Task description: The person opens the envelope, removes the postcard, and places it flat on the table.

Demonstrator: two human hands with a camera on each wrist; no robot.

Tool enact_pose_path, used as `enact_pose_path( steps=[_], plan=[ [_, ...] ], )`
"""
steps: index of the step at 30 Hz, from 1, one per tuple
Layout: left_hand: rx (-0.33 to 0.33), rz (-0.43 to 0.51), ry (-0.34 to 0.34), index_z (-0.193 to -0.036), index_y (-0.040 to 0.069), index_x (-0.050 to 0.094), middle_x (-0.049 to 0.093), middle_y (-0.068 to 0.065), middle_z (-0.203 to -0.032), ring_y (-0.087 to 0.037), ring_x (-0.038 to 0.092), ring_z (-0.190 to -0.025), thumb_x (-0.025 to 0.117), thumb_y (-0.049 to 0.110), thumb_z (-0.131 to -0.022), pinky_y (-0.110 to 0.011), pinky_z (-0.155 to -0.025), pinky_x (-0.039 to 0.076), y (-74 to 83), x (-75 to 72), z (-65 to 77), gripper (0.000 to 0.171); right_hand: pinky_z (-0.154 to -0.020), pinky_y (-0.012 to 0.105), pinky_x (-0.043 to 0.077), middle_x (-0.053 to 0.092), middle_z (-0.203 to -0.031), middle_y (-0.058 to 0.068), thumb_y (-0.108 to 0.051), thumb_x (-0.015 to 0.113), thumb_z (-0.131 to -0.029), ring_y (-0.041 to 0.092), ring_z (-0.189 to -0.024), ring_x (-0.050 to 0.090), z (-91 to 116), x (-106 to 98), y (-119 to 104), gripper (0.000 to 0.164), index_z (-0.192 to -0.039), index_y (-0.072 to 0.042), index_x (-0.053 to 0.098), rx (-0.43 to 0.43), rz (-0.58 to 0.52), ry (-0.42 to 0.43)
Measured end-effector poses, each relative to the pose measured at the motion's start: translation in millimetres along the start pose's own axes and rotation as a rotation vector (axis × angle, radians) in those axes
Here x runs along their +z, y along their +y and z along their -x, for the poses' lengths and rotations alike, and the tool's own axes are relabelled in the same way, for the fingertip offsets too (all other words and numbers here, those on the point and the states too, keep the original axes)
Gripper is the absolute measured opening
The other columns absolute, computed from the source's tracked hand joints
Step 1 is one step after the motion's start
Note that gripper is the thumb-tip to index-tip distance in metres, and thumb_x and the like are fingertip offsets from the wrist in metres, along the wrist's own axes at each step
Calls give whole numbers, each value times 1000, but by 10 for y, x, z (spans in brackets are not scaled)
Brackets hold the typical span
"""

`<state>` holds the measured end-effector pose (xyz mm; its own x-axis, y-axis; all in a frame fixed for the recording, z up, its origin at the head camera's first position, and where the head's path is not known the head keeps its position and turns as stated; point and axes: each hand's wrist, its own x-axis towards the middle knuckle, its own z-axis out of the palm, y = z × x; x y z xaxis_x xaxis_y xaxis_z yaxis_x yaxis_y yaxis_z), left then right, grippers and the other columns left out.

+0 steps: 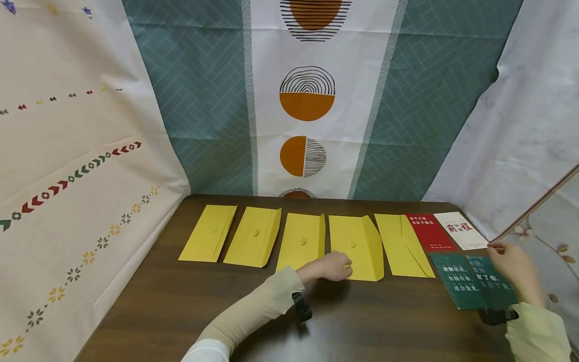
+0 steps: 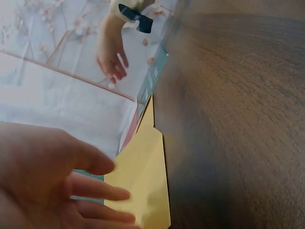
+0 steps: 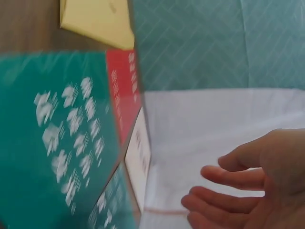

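Note:
My left hand (image 1: 334, 265) hovers over the lower part of a yellow envelope (image 1: 350, 234) with its flap side up. In the left wrist view its fingers (image 2: 102, 191) are relaxed and slightly spread, with nothing between them. Over on the right, my right hand (image 1: 517, 271) is above the right edge of a dark green card (image 1: 481, 264), its fingertips near a white card (image 1: 461, 229). Its fingers (image 3: 228, 200) are loosely bent and hold nothing. Beside these lie a red card (image 1: 431, 241) and another green card (image 1: 454, 286), both with white printed characters.
More yellow envelopes stand in a row: one (image 1: 208, 236) at the far left, two between, and one (image 1: 393, 246) beside the red card. The brown table (image 1: 181, 311) ends at a patterned cloth (image 1: 208, 100) behind and pale cloths on both sides.

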<state>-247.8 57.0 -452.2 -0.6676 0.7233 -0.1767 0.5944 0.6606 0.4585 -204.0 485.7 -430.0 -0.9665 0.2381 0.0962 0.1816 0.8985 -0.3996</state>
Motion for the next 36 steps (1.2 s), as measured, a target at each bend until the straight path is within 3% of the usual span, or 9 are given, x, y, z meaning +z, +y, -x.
enact_pose_path(
  steps=[3, 5, 10, 14, 17, 22, 25, 32, 36],
  plan=[
    [15, 64, 107, -115, 0, 68, 70, -4, -92, -6, 40, -54, 51, 12, -97, -15, -57, 35, -8, 2, -36, 28, -56, 43, 43, 54, -110, 43, -15, 40, -97, 46, -75, 57, -25, 33, -173, 39, -115, 17, 54, -29, -28, 90],
    [16, 119, 157, -120, 2, 67, 71, -6, -109, -7, 44, -57, 51, 10, -96, -15, -59, 37, 0, 0, -49, 31, -51, 36, 39, 59, -105, 41, -14, 41, -96, 33, -63, 55, -35, 70, -282, 37, -114, 15, 56, -36, -54, 152],
    [9, 289, 262, -113, 1, 67, 68, -5, -90, -8, 44, -54, 52, 7, -95, -16, -53, 38, 13, 2, -66, 24, -44, 26, 32, 67, -96, 32, -12, 40, -96, -2, -47, 41, -91, 149, -491, 36, -114, 11, 60, -21, -163, 338],
    [-22, 422, 334, -108, 2, 62, 68, -7, -87, -8, 49, -57, 54, 6, -95, -18, -53, 39, 13, -12, -96, 16, -41, 27, 32, 69, -95, 31, -13, 40, -96, -6, -43, 39, -131, 156, -632, 36, -114, 9, 62, -27, -200, 387],
    [-51, 497, 372, -108, 3, 58, 70, -9, -92, -7, 54, -62, 54, 6, -95, -19, -53, 40, 9, -16, -130, 14, -41, 28, 34, 67, -93, 32, -14, 42, -96, 4, -45, 43, -141, 198, -722, 35, -114, 9, 61, -76, -181, 291],
    [-115, 580, 401, -111, 5, 56, 67, -8, -93, -8, 55, -67, 55, 10, -96, -21, -55, 42, 18, -34, -191, 16, -50, 33, 39, 63, -95, 34, -16, 48, -96, 21, -59, 47, -173, 303, -823, 38, -116, 15, 56, -149, -101, -34],
    [-144, 595, 396, -112, 7, 56, 66, -8, -94, -10, 54, -68, 55, 11, -95, -21, -56, 42, 28, -54, -236, 17, -58, 41, 49, 62, -100, 36, -21, 55, -93, 32, -68, 56, -200, 345, -874, 45, -116, 19, 53, -150, -44, -168],
    [-200, 649, 346, -115, 6, 59, 69, -13, -99, -20, 64, -79, 55, 13, -96, -23, -59, 42, 64, -92, -358, 21, -78, 54, 52, 53, -115, 41, -35, 67, -86, 46, -92, 56, -257, 458, -998, 73, -123, 23, 41, -46, 28, -330],
    [-211, 700, 314, -116, 6, 60, 69, -14, -103, -26, 67, -91, 54, 16, -97, -25, -66, 45, 93, -110, -425, 22, -77, 51, 53, 54, -108, 39, -38, 72, -81, 44, -89, 55, -257, 539, -1068, 76, -118, 22, 43, -2, 64, -363]
  ],
)
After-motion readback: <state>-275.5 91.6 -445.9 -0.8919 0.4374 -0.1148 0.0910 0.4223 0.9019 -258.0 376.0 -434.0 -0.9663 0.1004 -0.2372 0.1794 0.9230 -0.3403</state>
